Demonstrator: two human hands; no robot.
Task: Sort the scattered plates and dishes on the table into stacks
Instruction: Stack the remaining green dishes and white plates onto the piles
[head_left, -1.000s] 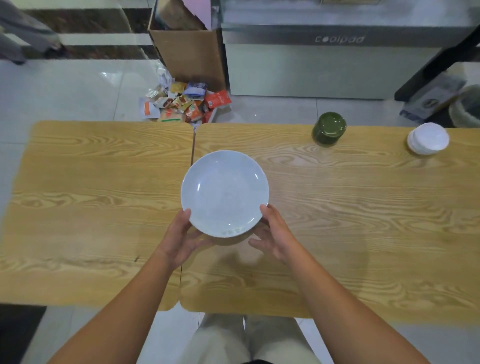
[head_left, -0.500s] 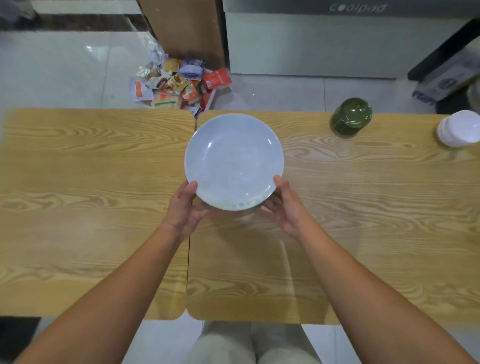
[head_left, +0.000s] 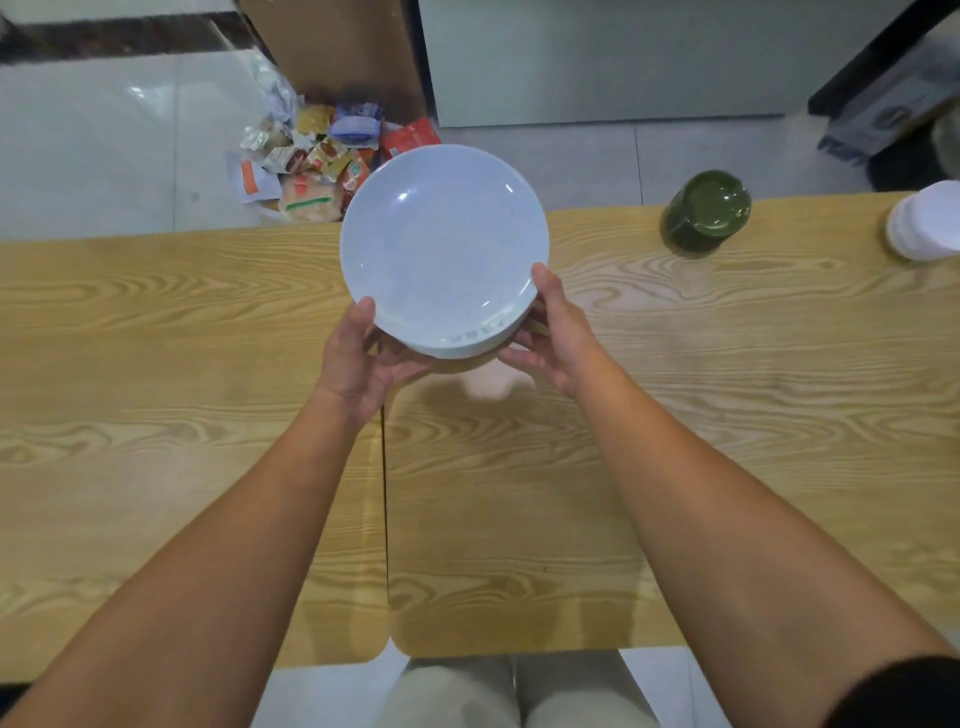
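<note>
A pale blue round plate (head_left: 444, 244) is held up above the wooden table (head_left: 727, 415), tilted slightly toward me. My left hand (head_left: 358, 358) grips its near left rim, thumb on top. My right hand (head_left: 553, 338) grips its near right rim the same way. A thicker edge under the near rim hints at more than one plate, but I cannot tell. At the far right edge of the table stands a stack of white dishes (head_left: 927, 221), partly cut off by the frame. A dark green upturned bowl stack (head_left: 704, 213) stands to its left.
A seam (head_left: 384, 519) runs between the two table halves below the plate. Beyond the far edge, on the tiled floor, lie a pile of snack packets (head_left: 311, 161) and a cardboard box (head_left: 343, 57). A grey cabinet (head_left: 597, 57) stands behind.
Both hands have lifted the blue plate off the table and carried it up and away from me, toward the far edge. The camera has tilted downward.
</note>
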